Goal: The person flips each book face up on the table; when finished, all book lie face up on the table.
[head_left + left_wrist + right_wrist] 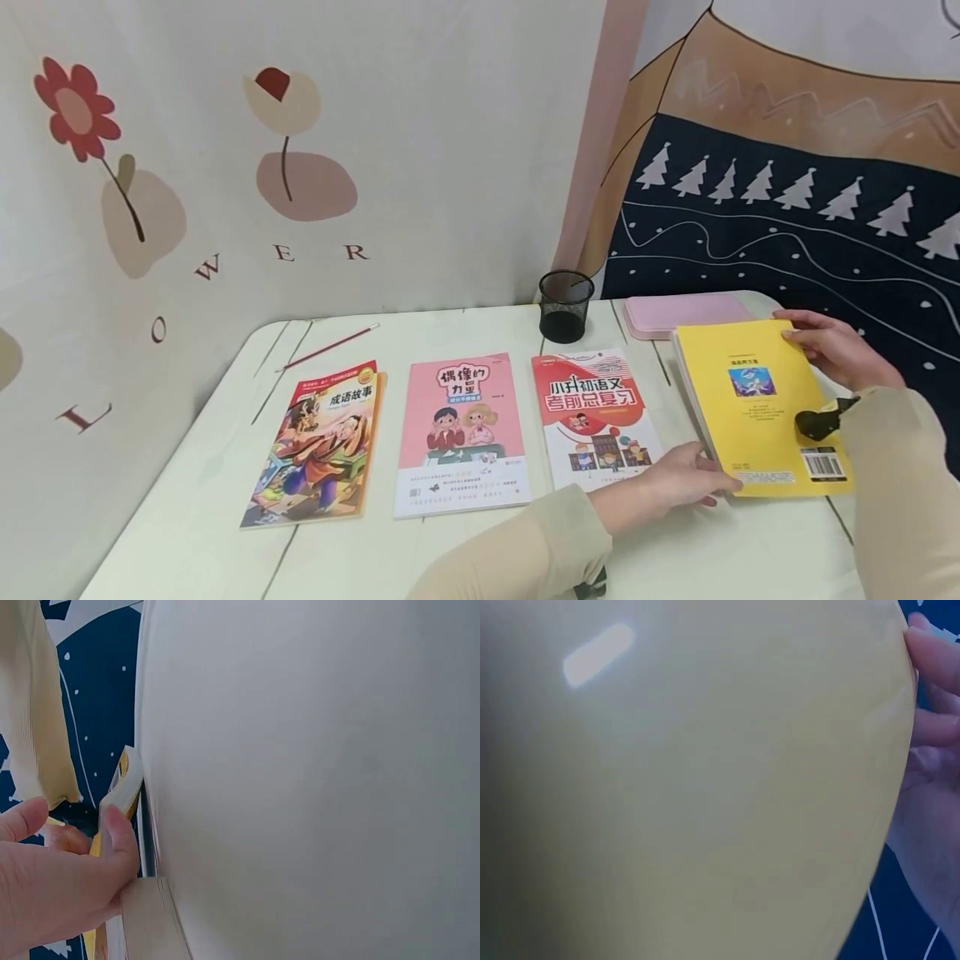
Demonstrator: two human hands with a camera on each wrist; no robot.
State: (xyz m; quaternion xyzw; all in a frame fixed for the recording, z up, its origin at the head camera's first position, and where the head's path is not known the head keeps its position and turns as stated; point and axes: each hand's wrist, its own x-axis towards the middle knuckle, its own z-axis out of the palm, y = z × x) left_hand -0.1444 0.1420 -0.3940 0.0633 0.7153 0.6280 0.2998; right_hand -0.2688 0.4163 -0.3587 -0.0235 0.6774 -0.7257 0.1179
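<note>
A yellow book (757, 425) with a small blue picture and a barcode is held tilted at the right side of the table. My right hand (843, 350) grips its upper right edge; in the right wrist view the yellow cover (727, 780) fills most of the frame, with the fingers (935, 660) along its edge. My left hand (678, 482) pinches the lower left corner. From the left wrist, the book's page edges (126, 784) show beside the left hand (67, 885). To the left lies a red and white book (592, 417), partly covered by the left forearm.
Further left lie a pink book (463, 433) and a colourful storybook (322, 450). Behind them is a red pencil (330, 347). A black mesh pen holder (564, 308) and a pink case (686, 313) stand along the back edge, before curtains.
</note>
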